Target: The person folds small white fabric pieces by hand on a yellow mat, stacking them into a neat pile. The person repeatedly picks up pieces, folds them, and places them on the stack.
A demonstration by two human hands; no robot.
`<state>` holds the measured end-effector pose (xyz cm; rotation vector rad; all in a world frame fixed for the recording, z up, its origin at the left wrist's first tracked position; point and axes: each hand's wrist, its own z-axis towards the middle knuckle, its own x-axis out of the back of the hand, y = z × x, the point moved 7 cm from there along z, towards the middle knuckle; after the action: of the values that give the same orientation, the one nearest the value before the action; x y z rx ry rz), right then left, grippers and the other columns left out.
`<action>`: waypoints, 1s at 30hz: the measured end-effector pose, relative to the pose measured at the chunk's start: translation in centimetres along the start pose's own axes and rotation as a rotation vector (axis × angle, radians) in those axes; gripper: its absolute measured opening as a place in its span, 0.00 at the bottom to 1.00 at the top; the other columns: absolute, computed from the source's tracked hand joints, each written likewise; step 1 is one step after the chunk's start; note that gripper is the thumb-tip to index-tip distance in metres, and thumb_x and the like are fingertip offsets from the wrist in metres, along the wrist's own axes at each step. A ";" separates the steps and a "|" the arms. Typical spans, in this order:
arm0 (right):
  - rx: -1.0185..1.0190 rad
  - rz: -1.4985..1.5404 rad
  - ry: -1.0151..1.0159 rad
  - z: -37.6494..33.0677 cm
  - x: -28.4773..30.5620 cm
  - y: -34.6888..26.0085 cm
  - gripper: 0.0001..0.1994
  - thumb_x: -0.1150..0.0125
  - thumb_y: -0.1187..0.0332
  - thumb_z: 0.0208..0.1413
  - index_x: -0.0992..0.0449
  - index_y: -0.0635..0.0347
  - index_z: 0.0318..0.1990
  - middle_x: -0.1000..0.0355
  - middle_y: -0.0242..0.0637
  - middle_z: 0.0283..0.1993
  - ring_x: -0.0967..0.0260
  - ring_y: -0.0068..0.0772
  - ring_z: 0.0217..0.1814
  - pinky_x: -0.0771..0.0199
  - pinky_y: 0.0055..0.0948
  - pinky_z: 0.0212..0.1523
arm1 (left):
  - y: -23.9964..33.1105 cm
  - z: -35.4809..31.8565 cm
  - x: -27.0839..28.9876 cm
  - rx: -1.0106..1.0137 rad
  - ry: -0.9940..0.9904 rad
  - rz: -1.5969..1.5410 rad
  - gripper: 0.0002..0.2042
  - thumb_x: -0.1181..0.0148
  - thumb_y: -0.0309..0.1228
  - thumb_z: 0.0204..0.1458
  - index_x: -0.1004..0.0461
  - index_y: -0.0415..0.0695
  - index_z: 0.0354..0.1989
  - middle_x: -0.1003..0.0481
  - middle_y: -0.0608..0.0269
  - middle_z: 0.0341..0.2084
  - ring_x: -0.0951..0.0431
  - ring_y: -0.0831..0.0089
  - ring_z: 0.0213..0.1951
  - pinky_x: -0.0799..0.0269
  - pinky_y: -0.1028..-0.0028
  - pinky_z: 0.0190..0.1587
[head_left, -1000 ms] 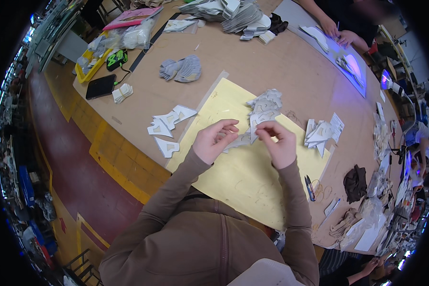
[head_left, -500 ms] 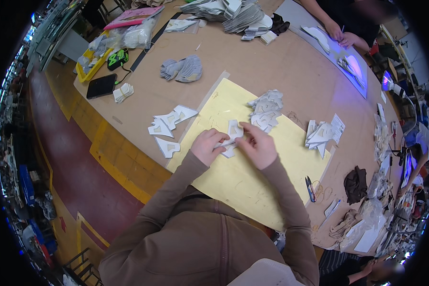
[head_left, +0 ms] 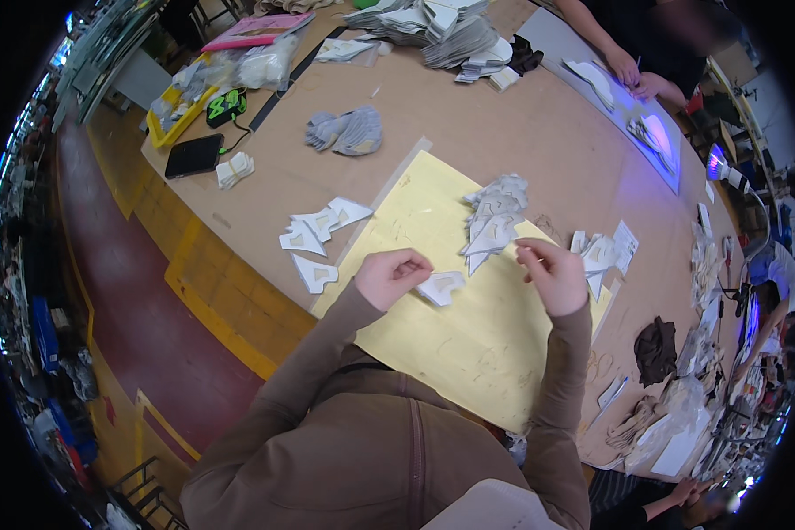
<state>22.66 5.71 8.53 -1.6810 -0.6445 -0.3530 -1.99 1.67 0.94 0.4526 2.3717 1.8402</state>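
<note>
My left hand [head_left: 392,277] is closed, pinching the corner of a white cut piece [head_left: 442,288] that lies low over the yellow sheet [head_left: 442,353]. My right hand [head_left: 554,272] hovers over the sheet's right side, its fingers loosely curled and apart, with nothing visible in them. Just left of its fingertips lies a fanned pile of grey-white cut pieces [head_left: 496,208]; whether they touch I cannot tell. White pieces with beige patches [head_left: 314,230] lie left of the sheet, with another white piece [head_left: 314,274] nearer me.
Another stack of white pieces [head_left: 597,256] lies beyond my right hand. Farther off are a grey bundle [head_left: 344,131], a phone [head_left: 193,156] and large stacked pieces [head_left: 455,35]. A co-worker's hands [head_left: 636,78] work at a lit board [head_left: 627,115]. Dark cloth [head_left: 656,351] lies at right.
My hands have moved apart: the right went rightward, letting go of the work, while the left keeps a white piece. The grey-white pile now reaches nearer me. My right forearm covers the snips.
</note>
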 end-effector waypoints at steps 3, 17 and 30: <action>0.111 0.115 0.172 -0.8 2.6 -1.1 0.10 0.41 0.73 0.58 0.21 0.65 0.45 0.23 0.37 0.29 0.28 0.19 0.25 0.27 0.21 0.28 | 1.8 1.6 -1.8 -0.034 -0.023 -0.274 0.10 0.40 0.24 0.56 0.26 0.36 0.46 0.23 0.65 0.36 0.24 0.82 0.38 0.28 0.82 0.44; 0.208 0.188 0.382 -3.9 8.1 -2.3 0.08 0.43 0.76 0.59 0.22 0.70 0.43 0.23 0.36 0.32 0.28 0.21 0.29 0.29 0.19 0.29 | 1.6 0.4 9.7 -0.273 0.614 0.714 0.15 0.35 0.30 0.47 0.25 0.44 0.44 0.28 0.55 0.51 0.29 0.54 0.52 0.34 0.60 0.56; 0.313 -0.054 -0.063 -2.4 -4.1 -5.6 0.10 0.39 0.73 0.56 0.21 0.65 0.44 0.23 0.41 0.33 0.28 0.26 0.28 0.29 0.23 0.29 | 3.9 1.1 4.5 -0.235 0.358 -0.301 0.13 0.40 0.20 0.50 0.32 0.39 0.44 0.28 0.61 0.41 0.26 0.71 0.45 0.29 0.74 0.46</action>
<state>16.31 3.08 11.22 -1.3820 -0.7518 -0.2246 -5.34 4.93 4.85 -0.2653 2.2165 2.1520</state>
